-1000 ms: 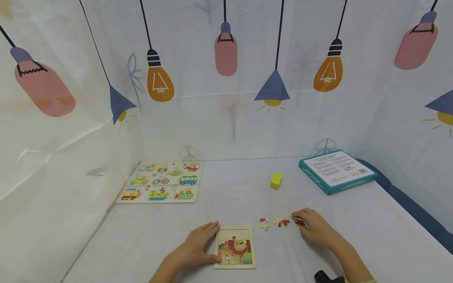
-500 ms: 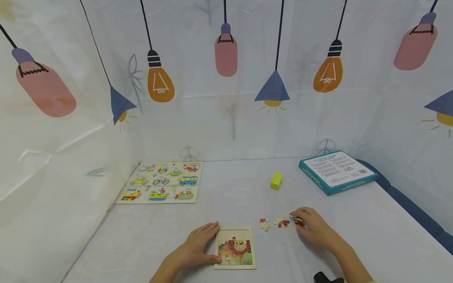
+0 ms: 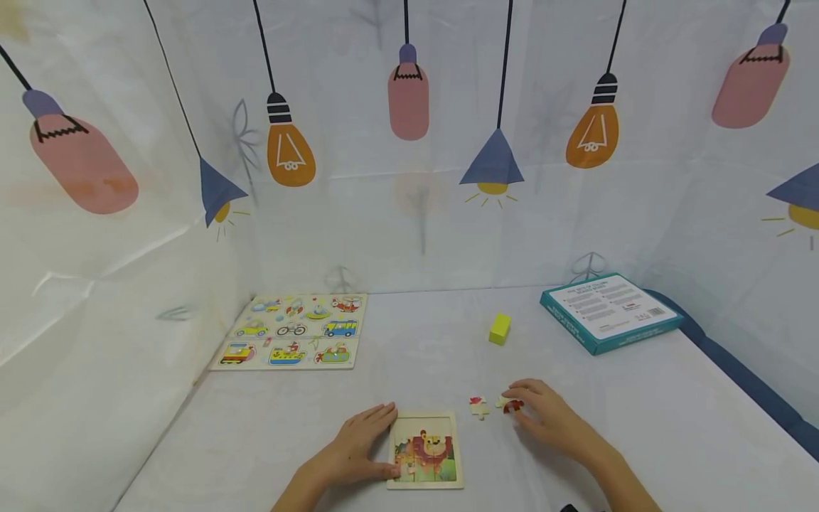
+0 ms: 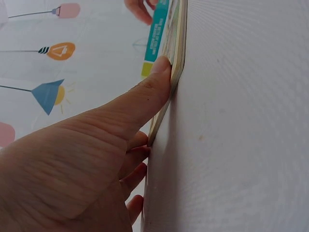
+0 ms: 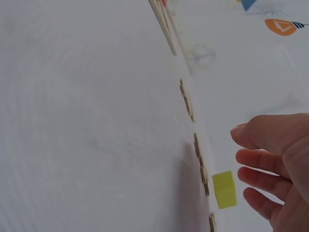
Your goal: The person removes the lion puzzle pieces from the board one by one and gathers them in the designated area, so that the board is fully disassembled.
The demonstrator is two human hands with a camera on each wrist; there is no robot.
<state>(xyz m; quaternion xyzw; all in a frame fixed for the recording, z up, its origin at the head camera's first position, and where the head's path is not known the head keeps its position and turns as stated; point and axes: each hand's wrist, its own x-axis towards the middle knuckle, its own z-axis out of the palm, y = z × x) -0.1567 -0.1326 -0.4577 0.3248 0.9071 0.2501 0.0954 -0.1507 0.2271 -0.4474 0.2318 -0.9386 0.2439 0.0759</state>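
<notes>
A small wooden puzzle tray (image 3: 457,451) with a partly filled lion picture lies at the front middle. My left hand (image 3: 358,446) rests against its left side, thumb on the edge and fingers near the far corner. In the left wrist view, the left thumb (image 4: 157,79) touches the tray's rim. Right of the tray lie loose jigsaw pieces, one with red on it (image 3: 478,407) and one brown and cream (image 3: 512,406). Over the latter hovers my right hand (image 3: 544,419), fingers loosely bent and apart. The right wrist view shows nothing between them; a further piece (image 5: 212,222) lies below.
Behind the pieces stands a yellow block (image 3: 500,329). A teal box (image 3: 611,313) lies at the back right, and a vehicle picture board (image 3: 294,331) at the back left. A white sheet printed with lamps (image 3: 358,213) closes off the back.
My right hand has moved left from the rightmost loose piece to above the middle one, and its fingers have spread. The left hand and the tray have stayed put.
</notes>
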